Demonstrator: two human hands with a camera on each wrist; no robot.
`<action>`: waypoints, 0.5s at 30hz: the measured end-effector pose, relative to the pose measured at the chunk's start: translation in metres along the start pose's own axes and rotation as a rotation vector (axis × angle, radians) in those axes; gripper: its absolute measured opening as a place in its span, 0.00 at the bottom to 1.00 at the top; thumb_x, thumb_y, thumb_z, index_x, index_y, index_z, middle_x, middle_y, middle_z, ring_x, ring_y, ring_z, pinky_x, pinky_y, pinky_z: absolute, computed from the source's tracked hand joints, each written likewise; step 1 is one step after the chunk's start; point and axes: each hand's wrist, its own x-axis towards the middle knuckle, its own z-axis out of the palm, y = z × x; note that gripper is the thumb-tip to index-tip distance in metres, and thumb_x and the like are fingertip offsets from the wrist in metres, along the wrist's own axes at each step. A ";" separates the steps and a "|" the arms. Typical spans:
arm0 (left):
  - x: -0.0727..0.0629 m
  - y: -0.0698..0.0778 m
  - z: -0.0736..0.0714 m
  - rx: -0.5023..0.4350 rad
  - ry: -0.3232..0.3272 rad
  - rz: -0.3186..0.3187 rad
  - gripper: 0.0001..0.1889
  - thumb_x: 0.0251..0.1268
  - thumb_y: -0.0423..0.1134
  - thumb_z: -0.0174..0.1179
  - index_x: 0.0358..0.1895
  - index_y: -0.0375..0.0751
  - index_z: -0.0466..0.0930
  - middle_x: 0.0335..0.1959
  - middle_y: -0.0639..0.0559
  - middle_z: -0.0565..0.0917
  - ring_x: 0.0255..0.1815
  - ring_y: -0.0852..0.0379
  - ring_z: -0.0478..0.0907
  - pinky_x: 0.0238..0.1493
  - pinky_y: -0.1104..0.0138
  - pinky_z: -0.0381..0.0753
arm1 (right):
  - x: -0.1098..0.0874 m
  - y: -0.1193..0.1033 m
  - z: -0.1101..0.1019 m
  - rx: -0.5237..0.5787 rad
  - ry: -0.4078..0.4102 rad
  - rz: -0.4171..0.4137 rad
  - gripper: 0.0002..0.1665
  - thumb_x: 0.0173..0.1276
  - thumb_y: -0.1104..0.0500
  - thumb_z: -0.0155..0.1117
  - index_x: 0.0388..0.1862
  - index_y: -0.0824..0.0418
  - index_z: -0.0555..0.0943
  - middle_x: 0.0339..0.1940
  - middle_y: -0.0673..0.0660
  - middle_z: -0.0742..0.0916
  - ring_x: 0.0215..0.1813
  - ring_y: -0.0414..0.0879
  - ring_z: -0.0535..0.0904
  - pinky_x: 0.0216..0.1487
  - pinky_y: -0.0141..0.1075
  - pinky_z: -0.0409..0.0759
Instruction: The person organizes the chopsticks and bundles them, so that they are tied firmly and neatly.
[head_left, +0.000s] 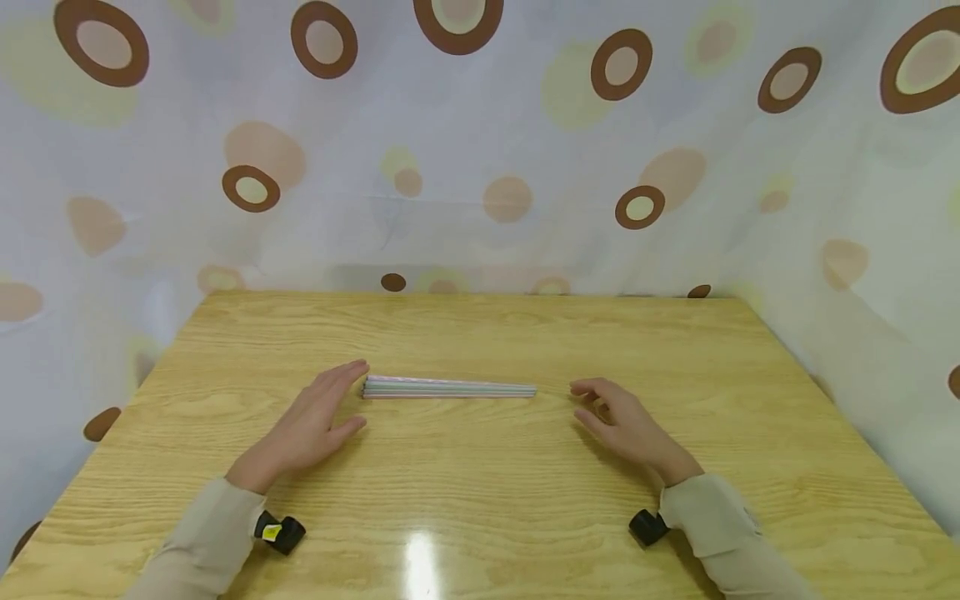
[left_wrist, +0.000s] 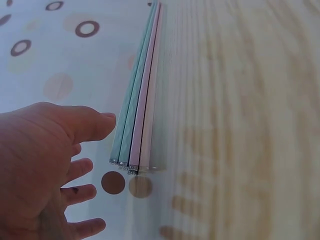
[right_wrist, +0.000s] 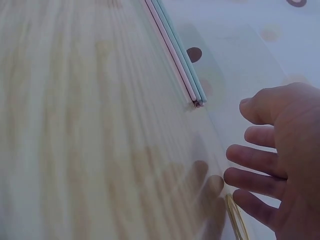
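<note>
A bundle of several slim pastel chopsticks [head_left: 450,388], green and pink, lies crosswise on the wooden table [head_left: 480,475]. In the left wrist view, the thick ends of the chopsticks [left_wrist: 132,135] have silvery tips. My left hand [head_left: 303,429] is beside these thick ends, fingers extended and thumb apart, holding nothing. To the right of the thin ends, my right hand [head_left: 630,421] has its fingers loosely bent and nothing in its grasp. A gap separates it from the chopsticks [right_wrist: 177,57] in the right wrist view.
Pale cloth [head_left: 465,233] with brown rings and dots hangs behind the table and along its sides. A thin yellow band-like shape [right_wrist: 235,215] shows by the right fingertips in the right wrist view. Black wrist cameras [head_left: 281,532] sit at both sleeves.
</note>
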 end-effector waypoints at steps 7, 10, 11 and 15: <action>0.002 -0.002 0.004 0.000 -0.014 -0.011 0.34 0.64 0.35 0.61 0.71 0.31 0.57 0.71 0.35 0.63 0.70 0.36 0.59 0.65 0.41 0.60 | 0.006 -0.001 0.006 0.006 0.004 0.000 0.19 0.70 0.64 0.59 0.58 0.69 0.74 0.52 0.62 0.82 0.49 0.53 0.79 0.47 0.45 0.78; 0.003 -0.004 0.004 -0.002 -0.015 -0.011 0.34 0.64 0.35 0.61 0.70 0.31 0.58 0.71 0.35 0.63 0.70 0.36 0.60 0.65 0.41 0.61 | 0.009 -0.001 0.007 0.005 0.007 -0.007 0.19 0.70 0.64 0.60 0.58 0.69 0.74 0.52 0.62 0.82 0.49 0.53 0.78 0.46 0.43 0.78; 0.004 -0.004 0.005 -0.003 -0.014 -0.008 0.34 0.64 0.35 0.61 0.70 0.31 0.58 0.71 0.35 0.63 0.70 0.36 0.60 0.65 0.41 0.61 | 0.009 -0.002 0.008 0.004 0.009 -0.013 0.19 0.69 0.64 0.60 0.57 0.69 0.74 0.51 0.62 0.82 0.49 0.53 0.78 0.46 0.43 0.78; 0.006 -0.007 0.006 -0.010 -0.011 0.004 0.34 0.63 0.35 0.62 0.70 0.30 0.58 0.70 0.34 0.63 0.70 0.36 0.60 0.65 0.41 0.61 | 0.011 -0.003 0.010 -0.001 0.018 -0.025 0.18 0.68 0.65 0.61 0.56 0.69 0.75 0.51 0.62 0.82 0.48 0.54 0.78 0.47 0.45 0.77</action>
